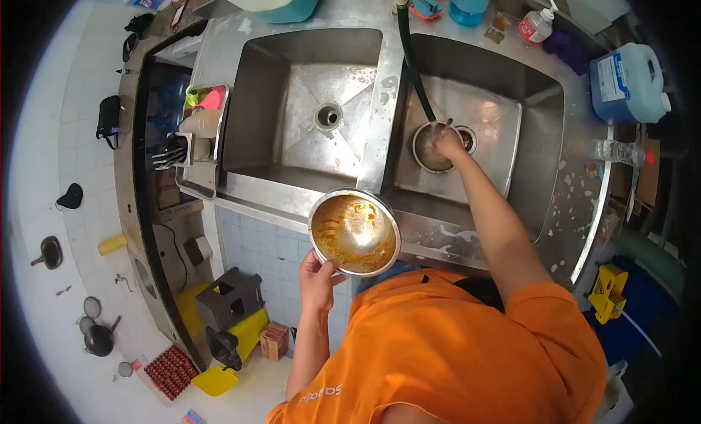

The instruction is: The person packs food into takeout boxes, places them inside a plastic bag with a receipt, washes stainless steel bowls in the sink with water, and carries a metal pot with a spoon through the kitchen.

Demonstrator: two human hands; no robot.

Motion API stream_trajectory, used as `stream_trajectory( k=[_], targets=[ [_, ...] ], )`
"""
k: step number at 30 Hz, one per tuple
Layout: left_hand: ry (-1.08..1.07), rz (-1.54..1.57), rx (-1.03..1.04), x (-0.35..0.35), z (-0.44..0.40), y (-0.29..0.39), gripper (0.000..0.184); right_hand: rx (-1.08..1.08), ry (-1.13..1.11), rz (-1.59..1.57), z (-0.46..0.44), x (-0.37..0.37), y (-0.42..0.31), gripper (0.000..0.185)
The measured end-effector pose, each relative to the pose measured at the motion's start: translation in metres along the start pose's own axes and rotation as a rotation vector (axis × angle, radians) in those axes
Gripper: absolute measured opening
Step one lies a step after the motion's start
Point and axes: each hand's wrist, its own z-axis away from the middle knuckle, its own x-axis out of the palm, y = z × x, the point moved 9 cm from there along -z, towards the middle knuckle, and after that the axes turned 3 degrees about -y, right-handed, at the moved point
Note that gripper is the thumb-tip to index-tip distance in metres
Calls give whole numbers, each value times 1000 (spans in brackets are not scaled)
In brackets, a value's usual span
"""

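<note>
My left hand (319, 278) grips the rim of a metal bowl (389, 254) and tilts it in front of the sink. Orange-brown residue is smeared over the bowl's inside. In the right basin (496, 132), my right hand (447, 142) reaches over a smaller round container (421, 159) that holds cloudy liquid. Its fingers look curled together at the container; what they hold is too small to make out. A dark green hose (413, 70) hangs down into this basin, its lower end close to my right hand. Part of the drain shows beside the container.
The left basin (292, 95) has a drain in its floor. A metal tray (197, 181) with utensils stands to its left. Along the back are a teal tub (288, 9), a container of blue liquid (467, 8) and a pump bottle (537, 26). A blue jug (621, 84) stands right.
</note>
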Motion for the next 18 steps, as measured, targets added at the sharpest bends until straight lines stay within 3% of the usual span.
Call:
stream_trajectory(
  k=[2, 4, 6, 12, 15, 18],
  targets=[
    [-23, -57, 3, -2, -8, -7, 22, 313, -499, 79, 51, 18, 14, 15],
    [-17, -20, 4, 1, -5, -5, 18, 291, -694, 300, 81, 41, 32, 24],
    [-15, -5, 2, 6, -2, -2, 16, 317, -703, 410, 101, 45, 42, 31],
    [-11, 30, 23, 5, 4, -5, 13, 832, -454, 32, 117, 39, 103, 31],
    [-3, 37, 28, 7, 7, -5, 14, 941, -387, -237, 118, 48, 123, 31],
    [0, 23, 24, 5, 7, -8, 14, 897, -307, -346, 112, 42, 120, 31]
  ],
)
